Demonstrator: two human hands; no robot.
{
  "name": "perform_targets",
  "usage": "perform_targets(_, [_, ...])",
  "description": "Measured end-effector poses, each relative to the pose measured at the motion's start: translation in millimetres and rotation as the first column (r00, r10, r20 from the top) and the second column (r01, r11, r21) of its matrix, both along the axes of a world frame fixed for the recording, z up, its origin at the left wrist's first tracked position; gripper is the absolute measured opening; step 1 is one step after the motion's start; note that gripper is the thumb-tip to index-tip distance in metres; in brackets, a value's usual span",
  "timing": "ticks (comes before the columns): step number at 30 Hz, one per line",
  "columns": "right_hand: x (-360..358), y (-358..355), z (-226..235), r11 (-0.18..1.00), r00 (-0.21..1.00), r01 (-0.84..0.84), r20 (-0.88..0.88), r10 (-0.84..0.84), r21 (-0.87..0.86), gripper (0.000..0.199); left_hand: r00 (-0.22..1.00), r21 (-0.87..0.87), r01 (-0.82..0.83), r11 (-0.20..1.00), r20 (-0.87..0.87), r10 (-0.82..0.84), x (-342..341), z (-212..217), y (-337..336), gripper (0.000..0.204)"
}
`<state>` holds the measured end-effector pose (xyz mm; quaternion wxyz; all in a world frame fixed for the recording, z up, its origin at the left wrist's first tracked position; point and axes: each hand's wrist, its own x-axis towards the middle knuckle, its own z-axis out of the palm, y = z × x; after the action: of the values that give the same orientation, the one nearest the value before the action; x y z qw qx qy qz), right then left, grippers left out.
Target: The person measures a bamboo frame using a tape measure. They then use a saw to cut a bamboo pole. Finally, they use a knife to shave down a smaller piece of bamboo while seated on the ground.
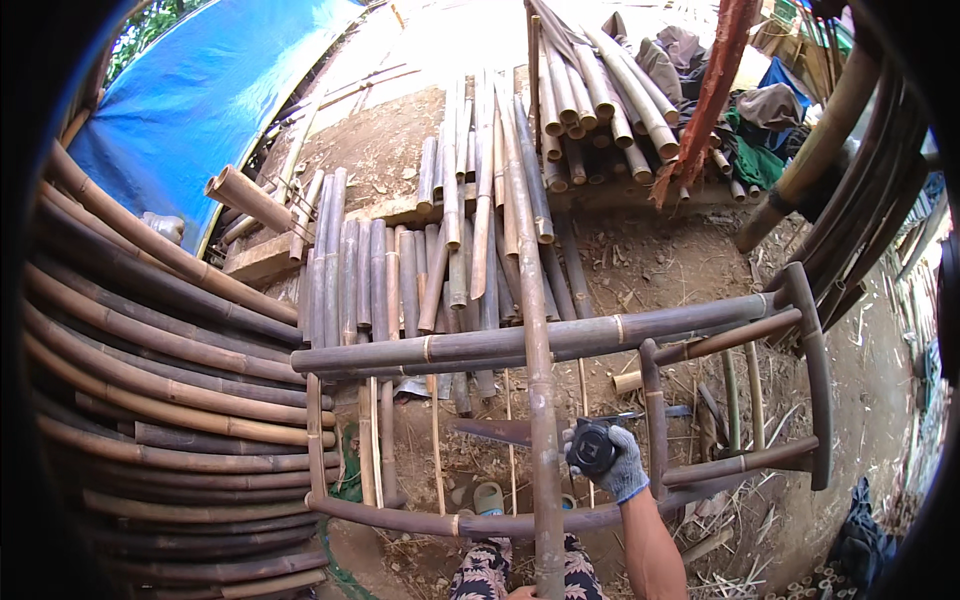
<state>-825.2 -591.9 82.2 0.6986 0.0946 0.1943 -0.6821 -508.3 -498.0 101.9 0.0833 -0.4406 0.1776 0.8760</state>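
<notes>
A long bamboo pole [540,400] lies lengthwise across a dark bamboo frame [470,345], its near end running past the lower edge. My left hand [522,593] shows only as a sliver at that edge, closed against the pole's left side. Just right of the pole, inside the frame, my right hand [627,468] wears a grey glove. It is wrapped round a black, rounded tape measure [591,448]. Left of the pole, a dark flat blade [495,431] is partly covered by it.
Stacked bamboo poles [200,420] curve along the left side. Cut bamboo lengths [380,270] lie beyond the frame, with a bundle of poles [590,90] behind. A blue tarp [200,90] hangs at upper left. My sandalled foot [488,498] stands inside the frame, on littered dirt.
</notes>
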Motion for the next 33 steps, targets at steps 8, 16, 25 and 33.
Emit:
perform_targets(8, [80,253,43,0.890,0.947,0.322,-0.110,-0.302,0.322,0.068,0.984,-0.151,-0.176,0.973,-0.011,0.176,-93,-68,-78,0.041])
perform_targets(16, [260,468,57,0.687,0.831,0.478,-0.029,-0.556,0.547,0.055,0.967,-0.679,0.135,0.722,0.250,0.055,34,-53,-145,0.021])
perform_targets(25, [277,340,47,0.935,0.989,0.140,-0.008,-0.145,0.325,0.026,0.899,-0.663,0.399,0.633,0.419,-0.128,328,105,-26,0.037])
perform_targets(33, [270,156,32,0.966,0.975,-0.209,-0.048,0.219,0.151,0.031,0.545,-0.278,0.731,0.624,0.787,-0.288,400,186,130,0.055])
